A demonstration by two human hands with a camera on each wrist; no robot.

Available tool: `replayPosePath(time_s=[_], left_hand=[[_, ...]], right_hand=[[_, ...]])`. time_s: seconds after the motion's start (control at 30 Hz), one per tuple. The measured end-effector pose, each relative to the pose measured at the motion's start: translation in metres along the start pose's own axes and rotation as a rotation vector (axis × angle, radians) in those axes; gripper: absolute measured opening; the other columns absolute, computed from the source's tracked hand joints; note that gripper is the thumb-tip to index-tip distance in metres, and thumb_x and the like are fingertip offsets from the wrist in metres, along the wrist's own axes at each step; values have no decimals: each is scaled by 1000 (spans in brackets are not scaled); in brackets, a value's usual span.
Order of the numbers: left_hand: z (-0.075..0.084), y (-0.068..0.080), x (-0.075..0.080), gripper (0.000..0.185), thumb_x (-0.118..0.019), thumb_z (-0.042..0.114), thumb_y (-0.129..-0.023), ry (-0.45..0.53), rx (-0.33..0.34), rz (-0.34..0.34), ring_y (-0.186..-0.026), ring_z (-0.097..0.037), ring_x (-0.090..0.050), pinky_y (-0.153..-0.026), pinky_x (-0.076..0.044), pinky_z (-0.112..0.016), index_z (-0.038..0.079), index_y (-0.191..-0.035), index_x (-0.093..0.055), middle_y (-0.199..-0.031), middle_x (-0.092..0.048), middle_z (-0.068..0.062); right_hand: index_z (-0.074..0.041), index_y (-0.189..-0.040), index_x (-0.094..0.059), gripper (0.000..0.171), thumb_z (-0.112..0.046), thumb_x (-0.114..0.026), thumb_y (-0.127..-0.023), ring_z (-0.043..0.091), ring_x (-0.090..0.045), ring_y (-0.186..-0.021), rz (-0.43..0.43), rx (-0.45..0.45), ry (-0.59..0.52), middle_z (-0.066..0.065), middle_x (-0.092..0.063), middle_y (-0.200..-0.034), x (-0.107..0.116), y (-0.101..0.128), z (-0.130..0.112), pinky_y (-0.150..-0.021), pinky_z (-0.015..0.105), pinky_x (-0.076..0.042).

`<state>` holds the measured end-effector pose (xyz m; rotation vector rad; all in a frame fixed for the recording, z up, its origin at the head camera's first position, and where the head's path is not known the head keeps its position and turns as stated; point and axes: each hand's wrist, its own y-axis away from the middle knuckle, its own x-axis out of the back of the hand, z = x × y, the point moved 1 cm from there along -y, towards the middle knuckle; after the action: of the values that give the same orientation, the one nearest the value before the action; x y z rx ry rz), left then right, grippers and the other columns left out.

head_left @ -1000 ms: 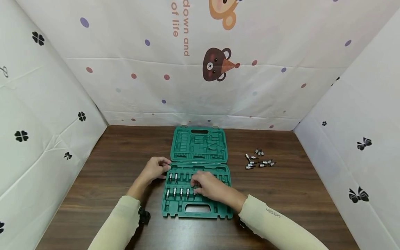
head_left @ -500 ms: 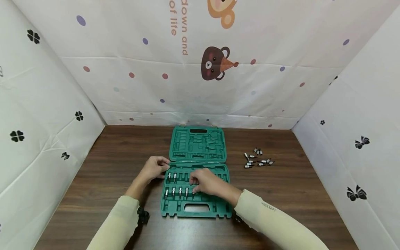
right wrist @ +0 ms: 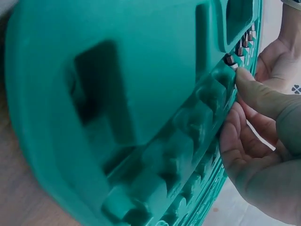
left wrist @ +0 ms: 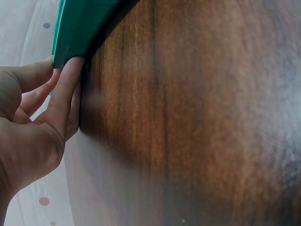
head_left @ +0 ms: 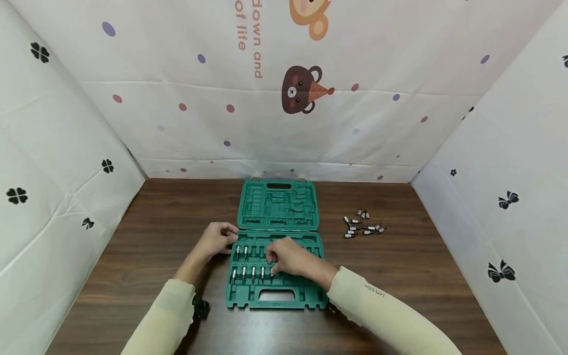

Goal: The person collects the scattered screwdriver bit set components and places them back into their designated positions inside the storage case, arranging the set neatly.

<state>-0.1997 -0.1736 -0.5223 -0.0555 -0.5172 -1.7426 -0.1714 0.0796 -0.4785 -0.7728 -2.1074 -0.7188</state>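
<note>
A green plastic case (head_left: 241, 299) lies open on the table, its lid (head_left: 279, 207) folded back. My left hand (head_left: 215, 239) grips the left edge of the case; in the left wrist view, thumb and finger sit on either side of the case's corner (left wrist: 73, 42). Over the tray, my right hand (head_left: 288, 256) holds a bit socket (right wrist: 231, 61) with the thumb at it and the fingers curled, at the right end of the lower row. Several silver bit sockets (head_left: 253, 274) lie in that row. Two more (head_left: 237, 252) fill slots above, at the left.
Several loose bit sockets (head_left: 367, 231) are scattered on the brown wooden table (head_left: 364, 305), right of the case. A printed white sheet (head_left: 186, 133) hangs behind the table, with similar sheets at both sides.
The whole head view has shifted slightly left. Both hands keep their places at the case, the right one staying over the same slot of the lower row.
</note>
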Motion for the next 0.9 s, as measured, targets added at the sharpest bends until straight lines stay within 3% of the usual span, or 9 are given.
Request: replayPosePath(time_s=[0.43, 0.9], left_hand=[[-1, 0, 0, 21, -61, 2, -103, -2, 0, 5, -91, -23, -66, -74, -65, -39, -3, -122, -67, -104, -62, -15], [1, 3, -2, 20, -61, 3, -103, 2, 4, 16, -92, -23, -67, -74, -65, -39, -3, -121, -68, -107, -63, -16]], right_hand=[[-16, -90, -67, 21, -13, -87, -84, 7, -52, -75, -37, -52, -4, -2, -61, -87, 3, -4, -6, -67, 23, -47], [-17, -98, -67, 21, -16, -85, -87, 4, -56, -84, 7, 34, -14, -6, -63, -93, -1, 6, 2, -73, 20, -52]])
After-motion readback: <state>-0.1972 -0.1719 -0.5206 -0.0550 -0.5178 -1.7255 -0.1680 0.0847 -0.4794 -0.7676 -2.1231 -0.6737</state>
